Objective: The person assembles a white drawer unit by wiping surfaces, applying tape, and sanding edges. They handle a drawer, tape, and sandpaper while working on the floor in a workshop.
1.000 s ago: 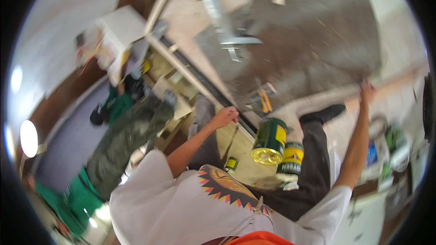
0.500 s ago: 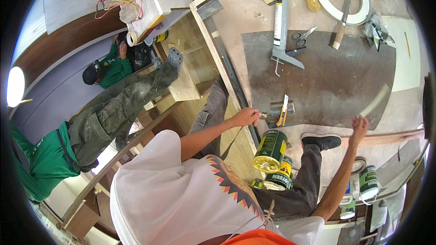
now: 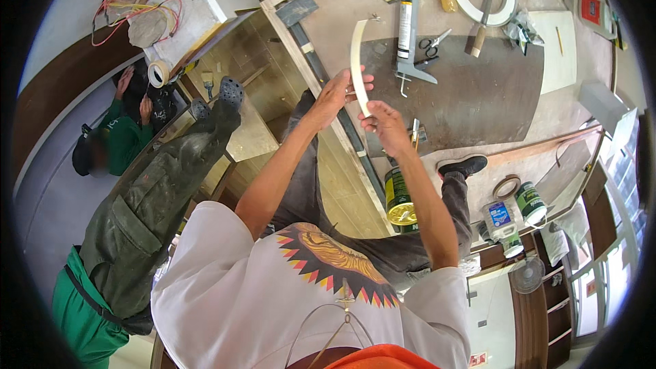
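A co-worker in green trousers (image 3: 130,212) stands at left; the person's left hand (image 3: 335,96) pinches a curved pale strip (image 3: 357,61) held upright above the floor; the right hand (image 3: 386,126) closes its grip on the strip's lower end; a caulking gun (image 3: 408,34) and scissors (image 3: 432,44) lie beyond; a green can (image 3: 398,198) stands below.

On the floor (image 3: 581,48) lies a dark mat (image 3: 478,102); a caulking gun (image 3: 408,34) and scissors (image 3: 432,44) rest on its top edge.
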### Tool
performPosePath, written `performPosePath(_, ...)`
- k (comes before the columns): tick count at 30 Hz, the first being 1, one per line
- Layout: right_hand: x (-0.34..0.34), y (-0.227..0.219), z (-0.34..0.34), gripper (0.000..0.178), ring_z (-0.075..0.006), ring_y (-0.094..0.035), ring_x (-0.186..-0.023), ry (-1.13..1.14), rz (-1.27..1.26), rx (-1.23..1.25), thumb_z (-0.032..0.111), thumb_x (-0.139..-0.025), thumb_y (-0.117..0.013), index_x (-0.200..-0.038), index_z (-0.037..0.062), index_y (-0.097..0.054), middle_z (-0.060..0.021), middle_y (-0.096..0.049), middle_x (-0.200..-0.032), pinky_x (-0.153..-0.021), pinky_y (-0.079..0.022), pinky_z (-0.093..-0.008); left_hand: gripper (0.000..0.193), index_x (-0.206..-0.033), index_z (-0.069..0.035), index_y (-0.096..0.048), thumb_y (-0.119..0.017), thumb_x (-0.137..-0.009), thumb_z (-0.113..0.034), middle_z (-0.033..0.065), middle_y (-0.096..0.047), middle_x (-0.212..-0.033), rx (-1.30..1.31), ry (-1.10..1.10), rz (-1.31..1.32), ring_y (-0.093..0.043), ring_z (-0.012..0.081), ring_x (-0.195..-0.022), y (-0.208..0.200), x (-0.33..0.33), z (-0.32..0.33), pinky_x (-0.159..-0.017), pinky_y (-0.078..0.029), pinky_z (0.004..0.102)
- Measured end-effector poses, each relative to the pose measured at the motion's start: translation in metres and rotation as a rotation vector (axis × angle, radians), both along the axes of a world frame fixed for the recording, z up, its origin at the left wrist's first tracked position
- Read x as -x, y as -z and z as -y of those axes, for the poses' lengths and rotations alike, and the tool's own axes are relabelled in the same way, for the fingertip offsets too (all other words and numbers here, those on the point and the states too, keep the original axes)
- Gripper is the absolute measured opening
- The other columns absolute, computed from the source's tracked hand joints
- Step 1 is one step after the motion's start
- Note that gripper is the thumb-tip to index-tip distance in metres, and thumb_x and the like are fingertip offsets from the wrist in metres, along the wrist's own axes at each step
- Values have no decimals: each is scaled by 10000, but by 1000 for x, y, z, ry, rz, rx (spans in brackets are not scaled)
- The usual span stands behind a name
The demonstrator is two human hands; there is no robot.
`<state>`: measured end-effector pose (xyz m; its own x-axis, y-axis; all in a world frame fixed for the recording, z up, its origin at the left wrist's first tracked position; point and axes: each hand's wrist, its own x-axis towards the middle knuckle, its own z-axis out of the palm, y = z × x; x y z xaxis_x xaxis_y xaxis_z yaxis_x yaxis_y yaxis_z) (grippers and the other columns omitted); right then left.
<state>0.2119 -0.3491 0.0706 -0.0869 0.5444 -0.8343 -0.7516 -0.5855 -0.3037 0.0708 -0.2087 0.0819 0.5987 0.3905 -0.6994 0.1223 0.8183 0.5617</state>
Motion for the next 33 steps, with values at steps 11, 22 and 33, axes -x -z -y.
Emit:
performPosePath(11, 75, 35, 6, 259, -108, -627, -729, -368, 687, -28, 229, -982, -647, -1007, -18, -722, -73, -703, -786, -681, -509, -306, 367, -1353, -19, -589, -614, -1054, -231, 93, -739, -1100, -460, 16, -284, -712, 182, -974, 2, 77, -32, -914, -541, 341)
performPosePath(22, 103, -37, 14, 324, -125, -578, -618, -492, 941, 190, 283, -953, -709, -830, -15, -681, -69, -651, -666, -616, -480, -315, 341, -1291, -56, -665, -718, -980, -185, 139, -739, -1103, -1058, 154, -447, -726, 232, -971, -21, 91, -84, -808, -564, 371)
performPosePath(33, 145, -189, -6, 278, -146, -666, -727, -142, 1028, 358, 224, -1013, -630, -1009, -29, -742, -108, -727, -817, -705, -529, -312, 516, -1284, 56, -552, -675, -1009, -363, 187, -716, -1077, -38, -404, -182, -746, 262, -948, 21, 101, -143, -844, -615, 361)
